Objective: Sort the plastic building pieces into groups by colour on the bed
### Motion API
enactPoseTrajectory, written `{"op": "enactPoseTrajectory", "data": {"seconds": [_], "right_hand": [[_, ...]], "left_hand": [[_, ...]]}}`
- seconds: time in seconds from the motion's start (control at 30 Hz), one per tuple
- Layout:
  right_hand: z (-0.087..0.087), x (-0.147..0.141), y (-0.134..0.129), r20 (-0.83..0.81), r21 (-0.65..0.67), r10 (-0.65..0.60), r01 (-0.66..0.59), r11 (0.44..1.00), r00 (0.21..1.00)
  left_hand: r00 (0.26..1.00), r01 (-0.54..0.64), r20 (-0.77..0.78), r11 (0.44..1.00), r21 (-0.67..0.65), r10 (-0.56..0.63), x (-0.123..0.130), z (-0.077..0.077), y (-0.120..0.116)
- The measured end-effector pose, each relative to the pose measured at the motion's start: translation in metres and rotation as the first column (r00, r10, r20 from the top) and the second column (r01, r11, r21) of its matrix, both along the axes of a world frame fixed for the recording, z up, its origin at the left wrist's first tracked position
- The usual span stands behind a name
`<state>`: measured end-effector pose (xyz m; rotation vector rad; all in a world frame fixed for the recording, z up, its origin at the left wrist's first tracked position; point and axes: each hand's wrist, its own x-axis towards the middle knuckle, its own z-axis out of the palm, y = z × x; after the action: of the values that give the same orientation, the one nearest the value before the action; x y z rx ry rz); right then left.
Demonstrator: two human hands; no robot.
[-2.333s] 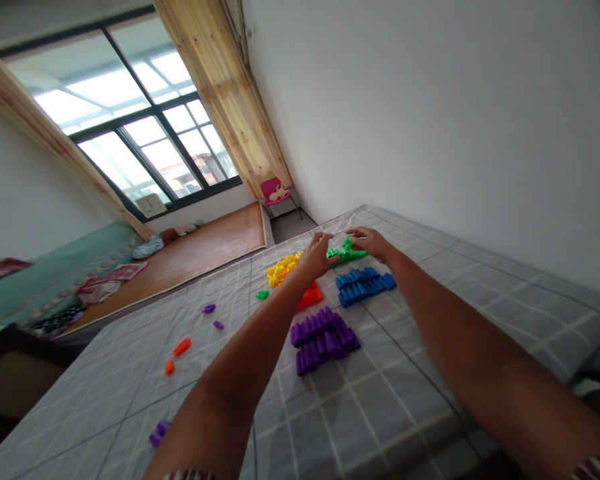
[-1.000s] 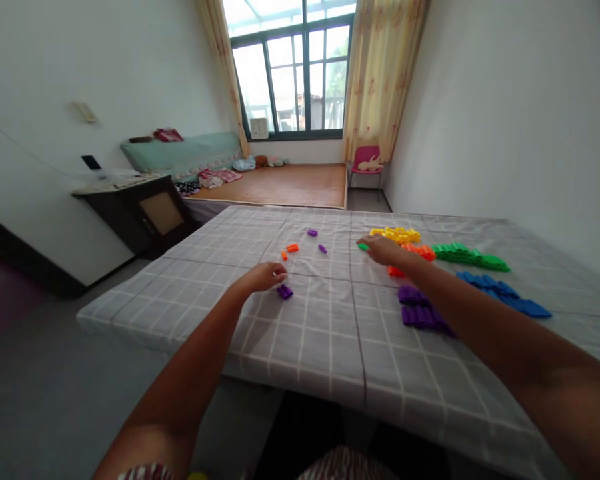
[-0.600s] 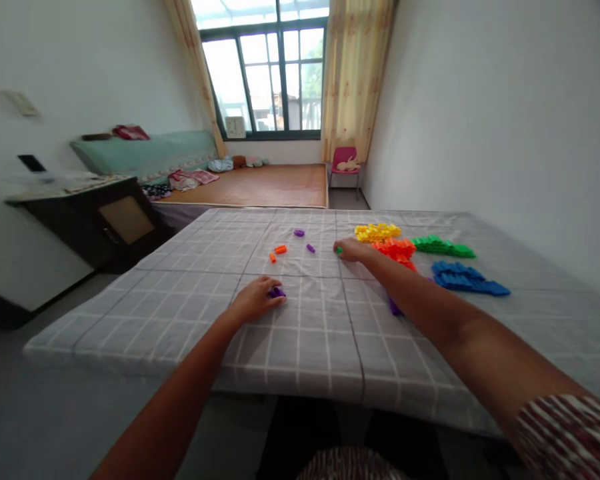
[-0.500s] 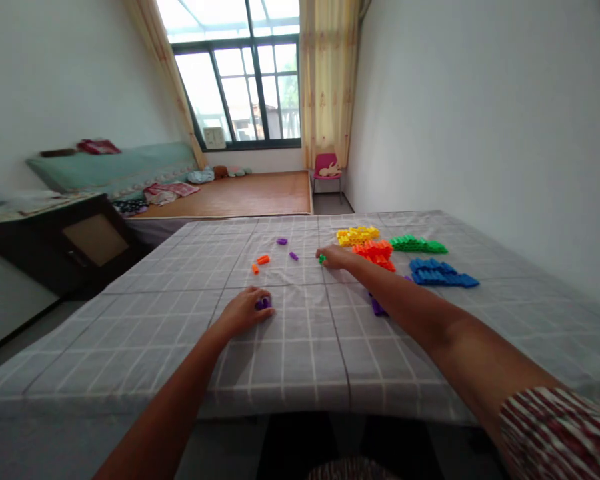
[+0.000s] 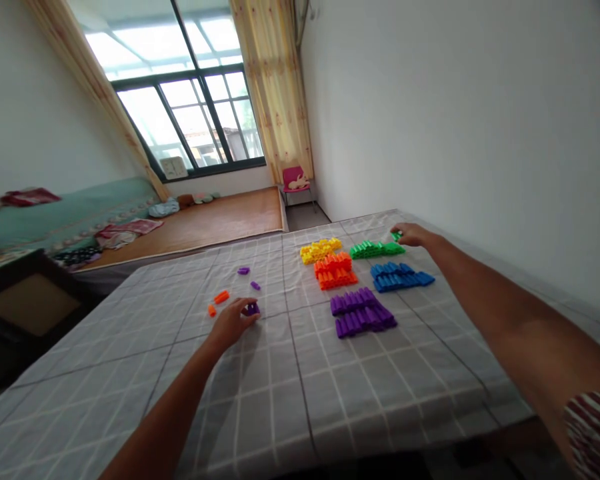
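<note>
My left hand (image 5: 234, 321) is closed around a few small purple tube-like pieces (image 5: 253, 309), just above or on the checked tablecloth. At the far right, my right hand (image 5: 411, 234) pinches a green piece (image 5: 396, 236) beside the right end of the green pile (image 5: 375, 249). Further piles of like pieces stand near it: yellow (image 5: 320, 250), orange (image 5: 335, 270), blue (image 5: 400, 277) and purple (image 5: 363, 312). Loose purple pieces (image 5: 243, 271) and orange pieces (image 5: 221, 297) lie beyond and left of my left hand.
A grey checked cloth (image 5: 260, 400) covers the table. White wall (image 5: 455, 120) runs along the right side. Behind the table are a low bed platform (image 5: 230, 217), a pink chair (image 5: 294, 179) and a window with yellow curtains (image 5: 275, 93). A dark cabinet (image 5: 25, 300) stands at the left.
My right hand has moved right with the green piece, from mid-table to the green pile. My left hand still holds the purple pieces, now lifted slightly or shifted forward. The camera has turned right and tilted.
</note>
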<state>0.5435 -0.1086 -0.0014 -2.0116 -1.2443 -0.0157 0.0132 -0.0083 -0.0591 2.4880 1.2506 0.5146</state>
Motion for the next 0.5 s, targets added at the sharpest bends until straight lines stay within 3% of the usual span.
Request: {"op": "enactPoseTrajectory", "data": {"seconds": [0.13,0.27,0.33,0.4,0.5], "right_hand": [[-0.02,0.033,0.013,0.062,-0.293,0.195,-0.169,0.941,0.979],[-0.039,0.058,0.026,0.175,-0.46,0.353,-0.241,0.854,0.919],[-0.04,0.066,0.026,0.193,-0.466,0.379,-0.255,0.847,0.905],[-0.031,0.064,0.022,0.264,-0.404,0.378,-0.254,0.879,0.887],[-0.005,0.028,0.015,0.378,-0.246,0.31,-0.228,0.942,0.872]], "left_hand": [[1.0,0.025,0.018,0.999,-0.029,-0.025,0.034,-0.002,0.005],[0.999,0.017,-0.027,0.998,-0.068,-0.019,0.042,-0.007,0.001],[0.999,0.029,0.015,0.998,-0.054,-0.028,0.034,-0.006,0.003],[0.997,0.007,0.072,1.0,-0.009,-0.007,0.017,-0.002,0.01],[0.985,-0.156,0.079,0.986,0.063,0.151,-0.017,0.006,0.026]]}}
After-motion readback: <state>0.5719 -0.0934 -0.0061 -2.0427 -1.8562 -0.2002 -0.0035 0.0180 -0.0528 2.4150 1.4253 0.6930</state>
